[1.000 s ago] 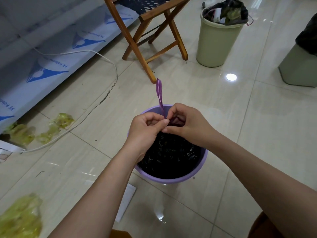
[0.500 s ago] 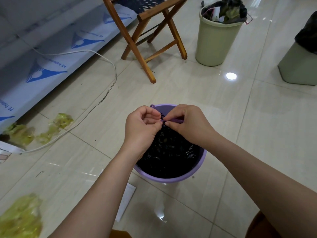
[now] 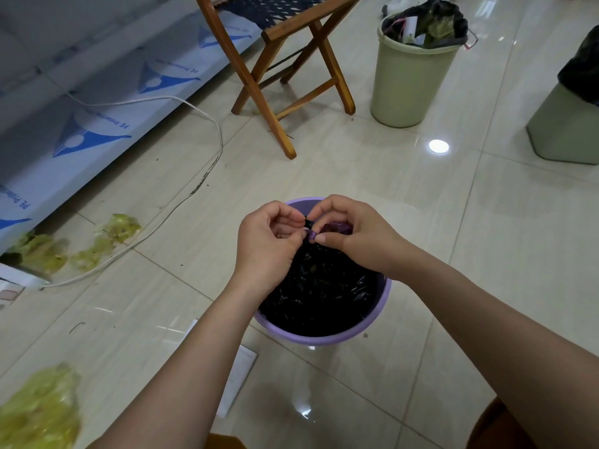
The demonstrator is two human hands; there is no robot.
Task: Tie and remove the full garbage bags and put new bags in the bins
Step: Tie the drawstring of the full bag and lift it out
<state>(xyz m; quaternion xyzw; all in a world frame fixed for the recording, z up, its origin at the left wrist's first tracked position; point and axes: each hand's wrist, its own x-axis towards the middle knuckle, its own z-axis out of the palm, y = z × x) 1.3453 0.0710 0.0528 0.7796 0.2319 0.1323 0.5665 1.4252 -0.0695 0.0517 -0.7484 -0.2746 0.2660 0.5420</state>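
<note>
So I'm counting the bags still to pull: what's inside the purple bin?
The purple bin holds a black garbage bag, gathered at its top. Both hands, left hand and right hand, pinch its purple tie. The bag hides its contents.

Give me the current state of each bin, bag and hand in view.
Round purple plastic bin: upright, bag inside.
Black garbage bag with purple drawstring: gathered at top, not lifted out.
Left hand: fingers pinching the bag's tie.
Right hand: fingers pinching the purple drawstring.
Round pale green plastic bin: upright, full, bag untied.
Pale green bin at right edge: upright, dark bag on top.
</note>
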